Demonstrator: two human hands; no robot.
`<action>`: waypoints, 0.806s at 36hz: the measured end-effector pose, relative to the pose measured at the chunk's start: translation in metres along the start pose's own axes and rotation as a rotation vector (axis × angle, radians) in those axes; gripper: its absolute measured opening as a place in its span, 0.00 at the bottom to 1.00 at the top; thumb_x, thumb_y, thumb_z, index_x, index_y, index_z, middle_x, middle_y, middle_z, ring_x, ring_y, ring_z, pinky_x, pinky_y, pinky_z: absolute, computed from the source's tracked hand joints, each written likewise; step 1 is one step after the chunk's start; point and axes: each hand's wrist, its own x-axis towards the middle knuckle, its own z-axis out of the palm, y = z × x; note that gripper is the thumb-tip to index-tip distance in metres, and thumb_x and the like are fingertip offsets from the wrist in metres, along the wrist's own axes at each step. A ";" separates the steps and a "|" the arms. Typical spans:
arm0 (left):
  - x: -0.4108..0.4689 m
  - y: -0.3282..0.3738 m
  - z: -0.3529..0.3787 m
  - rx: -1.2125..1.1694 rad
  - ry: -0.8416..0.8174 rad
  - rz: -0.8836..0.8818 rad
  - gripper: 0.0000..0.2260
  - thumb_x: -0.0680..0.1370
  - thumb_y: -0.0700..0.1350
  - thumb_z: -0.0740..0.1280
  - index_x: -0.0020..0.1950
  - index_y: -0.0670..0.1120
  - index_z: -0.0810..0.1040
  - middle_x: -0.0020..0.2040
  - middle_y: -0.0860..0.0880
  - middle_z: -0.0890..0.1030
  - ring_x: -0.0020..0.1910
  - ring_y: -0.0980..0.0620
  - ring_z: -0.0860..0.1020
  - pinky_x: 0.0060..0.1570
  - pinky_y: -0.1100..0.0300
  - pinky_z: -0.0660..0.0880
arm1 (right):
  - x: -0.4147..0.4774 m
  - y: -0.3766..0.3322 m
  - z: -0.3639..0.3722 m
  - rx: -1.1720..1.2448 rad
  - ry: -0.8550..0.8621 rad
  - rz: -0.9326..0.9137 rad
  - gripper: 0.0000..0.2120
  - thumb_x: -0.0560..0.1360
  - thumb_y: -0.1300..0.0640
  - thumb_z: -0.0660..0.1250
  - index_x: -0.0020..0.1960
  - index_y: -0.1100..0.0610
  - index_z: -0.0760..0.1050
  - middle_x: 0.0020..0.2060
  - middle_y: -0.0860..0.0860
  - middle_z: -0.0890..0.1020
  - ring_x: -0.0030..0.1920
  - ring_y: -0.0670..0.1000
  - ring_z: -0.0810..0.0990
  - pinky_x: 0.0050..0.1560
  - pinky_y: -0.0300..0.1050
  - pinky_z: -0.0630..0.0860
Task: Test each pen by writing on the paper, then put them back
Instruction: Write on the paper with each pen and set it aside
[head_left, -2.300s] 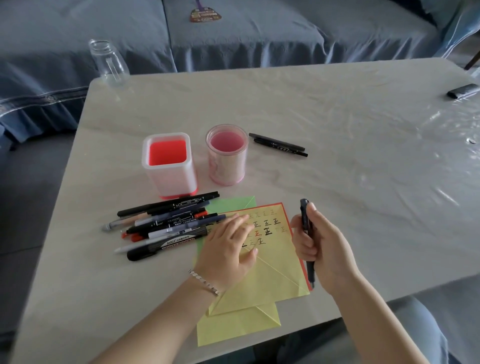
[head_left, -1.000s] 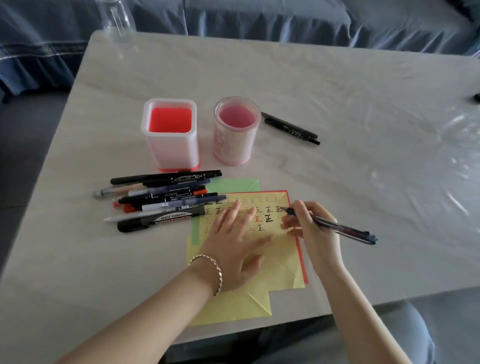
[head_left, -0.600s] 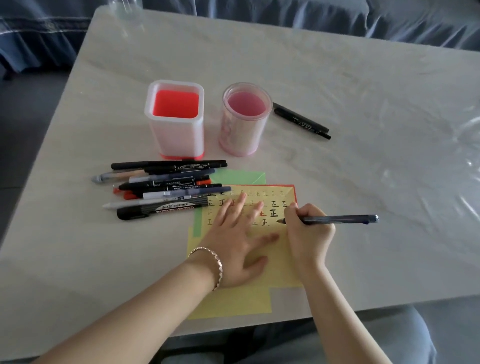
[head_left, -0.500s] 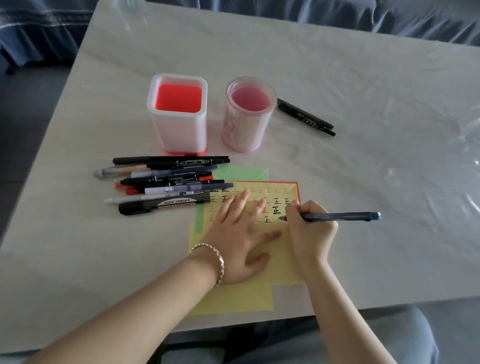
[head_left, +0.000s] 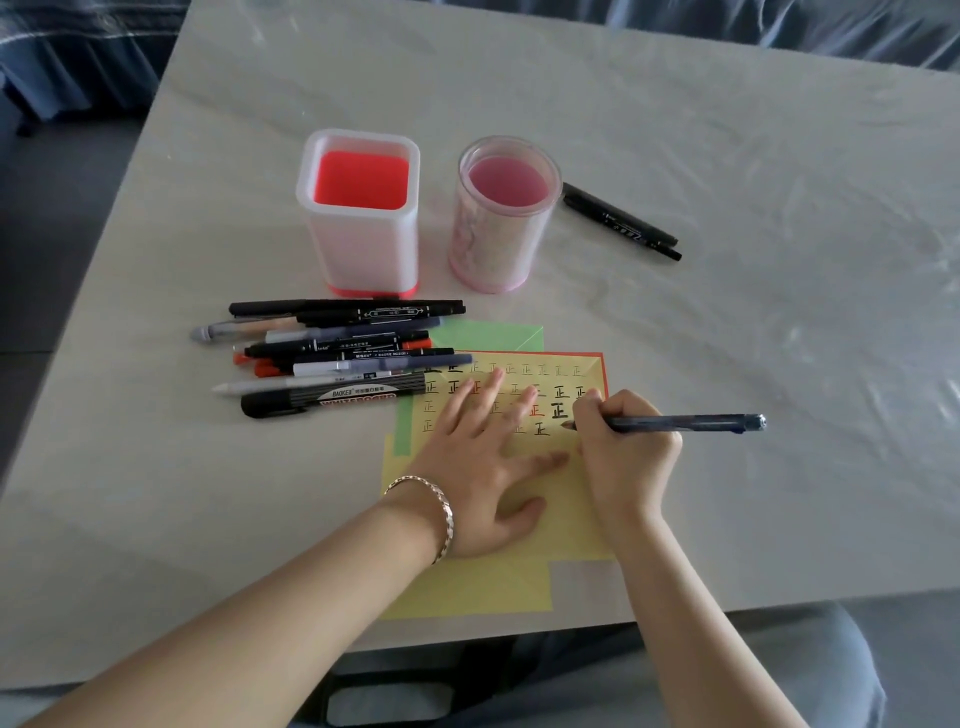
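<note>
Two black markers (head_left: 621, 221) lie beside the pink cup (head_left: 501, 228)

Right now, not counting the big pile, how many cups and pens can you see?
Cups: 2, the square red cup and the round pink cup.
Black pens beside the pink cup: 2.
Blue pen in the right hand: 1.
Total: 5.

1. A person's right hand (head_left: 626, 457) gripped a dark blue pen (head_left: 685, 422), its tip at the yellow paper (head_left: 571, 519) among rows of written characters (mostly black, one red).
2. The left hand (head_left: 483, 467) lay flat on the sheet, fingers spread, a bracelet (head_left: 444, 512) at the wrist.
3. A pile of pens (head_left: 337, 358) lay just left of the paper. Behind it stood a square holder (head_left: 363, 249) and a round holder (head_left: 498, 244), with two black markers (head_left: 621, 221) beside the round one.
</note>
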 end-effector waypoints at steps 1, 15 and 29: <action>0.000 0.000 0.000 -0.002 0.000 -0.002 0.20 0.71 0.59 0.57 0.61 0.60 0.75 0.70 0.40 0.66 0.70 0.32 0.58 0.67 0.43 0.50 | 0.000 0.000 0.000 -0.001 0.014 -0.003 0.16 0.71 0.65 0.67 0.26 0.62 0.68 0.20 0.52 0.72 0.23 0.43 0.69 0.26 0.30 0.63; 0.000 0.000 0.000 -0.011 0.010 -0.002 0.20 0.71 0.59 0.56 0.60 0.59 0.76 0.70 0.40 0.67 0.69 0.31 0.59 0.66 0.44 0.50 | 0.001 0.001 -0.001 -0.024 0.011 0.006 0.17 0.68 0.67 0.67 0.24 0.59 0.66 0.20 0.52 0.70 0.25 0.47 0.69 0.26 0.32 0.63; 0.000 0.000 0.000 -0.015 0.006 -0.004 0.20 0.71 0.59 0.56 0.61 0.59 0.76 0.70 0.40 0.67 0.70 0.32 0.58 0.66 0.44 0.51 | 0.001 0.000 -0.001 -0.019 0.032 0.013 0.15 0.69 0.67 0.66 0.26 0.65 0.65 0.23 0.58 0.69 0.28 0.53 0.71 0.27 0.35 0.63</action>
